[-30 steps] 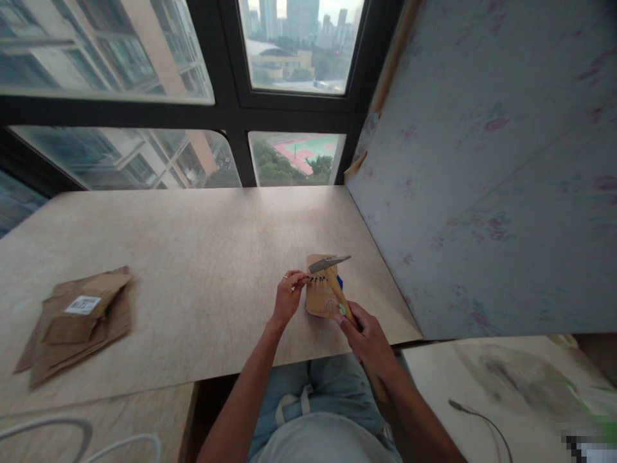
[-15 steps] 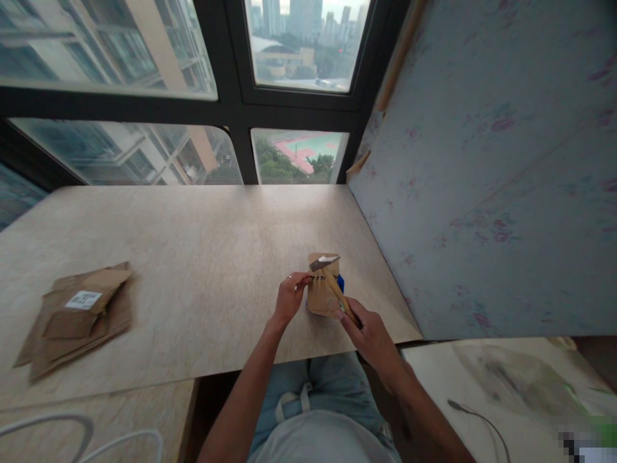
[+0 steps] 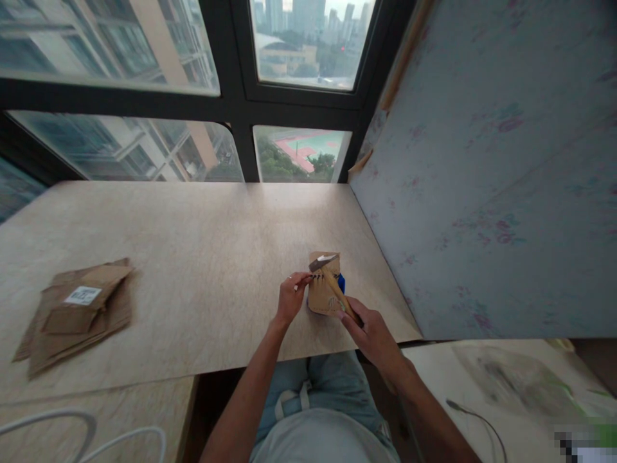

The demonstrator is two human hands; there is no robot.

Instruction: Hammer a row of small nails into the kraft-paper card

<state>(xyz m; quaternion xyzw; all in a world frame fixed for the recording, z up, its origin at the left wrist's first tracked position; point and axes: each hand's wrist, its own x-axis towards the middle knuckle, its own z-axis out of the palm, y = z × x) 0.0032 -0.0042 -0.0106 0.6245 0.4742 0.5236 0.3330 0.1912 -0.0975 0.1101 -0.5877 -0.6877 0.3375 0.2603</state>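
Note:
A small wooden block (image 3: 321,297) lies on the table (image 3: 202,270) near its front right edge, with a row of dark nails across its upper part. My left hand (image 3: 291,298) pinches something small at the block's left edge, by the nail row. My right hand (image 3: 371,334) grips the wooden handle of a hammer (image 3: 332,283). The hammer's metal head rests low over the nail row. Something blue (image 3: 341,281) peeks out behind the block on its right.
A stack of flattened brown paper bags (image 3: 72,318) with a white label lies at the table's left. A pale floral panel (image 3: 482,167) walls the right side. Windows stand behind the table. White cable (image 3: 81,427) loops at lower left.
The hammer head has come down from above the block onto the nail row. My left hand has stayed pinched at the block's left edge.

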